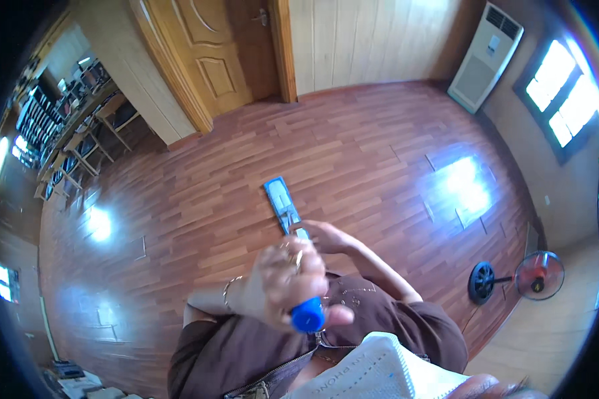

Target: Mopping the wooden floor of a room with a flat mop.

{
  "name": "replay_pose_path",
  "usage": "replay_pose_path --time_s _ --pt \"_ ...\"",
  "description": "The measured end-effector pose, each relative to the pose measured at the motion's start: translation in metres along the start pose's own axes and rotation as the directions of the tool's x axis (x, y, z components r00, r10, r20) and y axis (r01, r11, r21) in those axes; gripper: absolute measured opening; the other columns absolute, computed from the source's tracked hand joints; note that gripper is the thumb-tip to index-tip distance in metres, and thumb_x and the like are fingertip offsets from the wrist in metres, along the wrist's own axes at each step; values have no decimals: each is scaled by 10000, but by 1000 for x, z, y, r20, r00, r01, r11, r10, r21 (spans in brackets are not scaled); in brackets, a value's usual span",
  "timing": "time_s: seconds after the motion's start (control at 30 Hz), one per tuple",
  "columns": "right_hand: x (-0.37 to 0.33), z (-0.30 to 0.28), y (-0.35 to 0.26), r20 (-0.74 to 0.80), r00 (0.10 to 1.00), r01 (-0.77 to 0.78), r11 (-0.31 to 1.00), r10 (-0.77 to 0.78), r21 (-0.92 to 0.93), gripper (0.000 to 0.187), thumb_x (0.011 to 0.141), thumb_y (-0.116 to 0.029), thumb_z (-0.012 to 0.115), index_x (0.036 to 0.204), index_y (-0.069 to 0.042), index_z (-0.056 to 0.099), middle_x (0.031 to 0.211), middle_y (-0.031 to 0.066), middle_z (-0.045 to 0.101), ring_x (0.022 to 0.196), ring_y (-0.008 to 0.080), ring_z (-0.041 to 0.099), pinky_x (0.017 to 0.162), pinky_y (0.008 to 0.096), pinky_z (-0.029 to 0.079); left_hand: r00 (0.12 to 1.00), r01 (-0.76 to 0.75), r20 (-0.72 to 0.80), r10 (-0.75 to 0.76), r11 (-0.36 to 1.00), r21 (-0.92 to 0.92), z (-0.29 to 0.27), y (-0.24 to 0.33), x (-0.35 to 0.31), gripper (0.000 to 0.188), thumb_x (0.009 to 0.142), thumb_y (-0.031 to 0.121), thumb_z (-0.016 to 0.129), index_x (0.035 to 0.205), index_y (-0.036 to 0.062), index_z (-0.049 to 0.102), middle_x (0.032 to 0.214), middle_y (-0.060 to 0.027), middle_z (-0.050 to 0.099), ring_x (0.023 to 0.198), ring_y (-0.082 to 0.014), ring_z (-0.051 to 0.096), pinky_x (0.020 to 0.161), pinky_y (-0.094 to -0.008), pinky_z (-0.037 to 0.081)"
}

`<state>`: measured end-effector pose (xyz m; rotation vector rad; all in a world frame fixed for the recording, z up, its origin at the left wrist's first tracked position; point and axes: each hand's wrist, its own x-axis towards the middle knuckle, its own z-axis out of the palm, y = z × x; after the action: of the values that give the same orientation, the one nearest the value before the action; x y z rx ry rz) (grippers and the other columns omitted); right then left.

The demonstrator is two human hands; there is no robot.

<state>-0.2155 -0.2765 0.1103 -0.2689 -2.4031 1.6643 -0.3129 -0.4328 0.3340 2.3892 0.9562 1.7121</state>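
Note:
A flat mop stands with its long, narrow blue and pale grey head (279, 193) against the wood-look floor. Its handle rises toward me and ends in a blue grip (308, 315). Close to that top end, my left hand (287, 276), with a ring and a bracelet, is wrapped round the handle; it is slightly blurred. Farther down the shaft my right hand (321, 237) is closed round it too, its fingers partly hidden behind the left hand. The middle of the shaft is mostly covered by my hands.
Ahead is a wooden door (213, 56) beside a panelled wall. A tall white air conditioner (486, 58) stands in the far right corner. On the right is a fan (538, 276) with a round black base. Chairs (83, 147) line a long desk at far left.

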Motion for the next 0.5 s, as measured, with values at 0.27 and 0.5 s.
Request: replay_pose_path --time_s 0.27,0.5 --pt "-109 -53 -206 -415 634 496 755 -652 -428 660 819 -535 638 1303 -107 499 1227 212 592 1165 397 540 964 516 415 947 185 250 -199 979 81 51 -77 -52 264 722 291 715 830 86 588 759 -103 586 787 -314 597 731 -441 452" --pt "-117 -23 -238 -382 600 244 615 -703 -750 334 899 -416 600 828 -90 586 855 114 695 828 344 667 782 505 501 826 429 414 -382 903 -23 106 -160 -162 214 776 204 734 827 93 558 714 -83 598 708 -299 623 656 -424 482"
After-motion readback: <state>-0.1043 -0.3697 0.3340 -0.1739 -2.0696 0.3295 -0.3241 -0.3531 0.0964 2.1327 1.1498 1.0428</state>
